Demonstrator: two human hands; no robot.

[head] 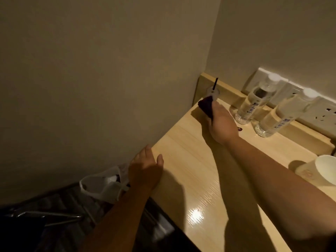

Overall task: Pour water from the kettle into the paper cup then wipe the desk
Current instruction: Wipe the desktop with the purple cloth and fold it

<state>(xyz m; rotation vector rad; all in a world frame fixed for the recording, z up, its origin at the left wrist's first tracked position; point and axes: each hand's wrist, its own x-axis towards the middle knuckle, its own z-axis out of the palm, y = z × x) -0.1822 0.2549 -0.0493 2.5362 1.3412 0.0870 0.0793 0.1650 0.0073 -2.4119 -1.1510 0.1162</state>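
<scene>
Step in hand: the wiping of the desk (227,180), as I judge it; the pouring seems to be done, but the inside of the cup is not visible to me

Right hand (221,122): stretched far out to the far left corner of the desk, fingers clamped on a dark cloth (206,106) that is pressed to the wood

Left hand (145,168): lies flat and apart on the near left edge of the desk, holding nothing, it seems only to support the body

Cloth from the right hand: at about 11 o'clock, sticking out past the fingers toward the corner

Plastic cup with straw (213,91): at 12 o'clock from the cloth, just behind it, perhaps touching; I cannot tell

Paper cup (322,171): at the right edge of the view, at about 4 o'clock from the right hand and well apart from it

Two bottles (254,104): upright by the back ledge, at 3 o'clock from the right hand, near

Small dark spot (240,129): on the wood just beside the right wrist, at 3 o'clock

Kettle: not in view

Relation that matters: the unwiped wood runs from the corner toward 5 o'clock, along the right forearm, so a pull back to the body would cover it; the right hand is the nearer one

Risk: the straw cup may tip if the cloth pushes further
</scene>
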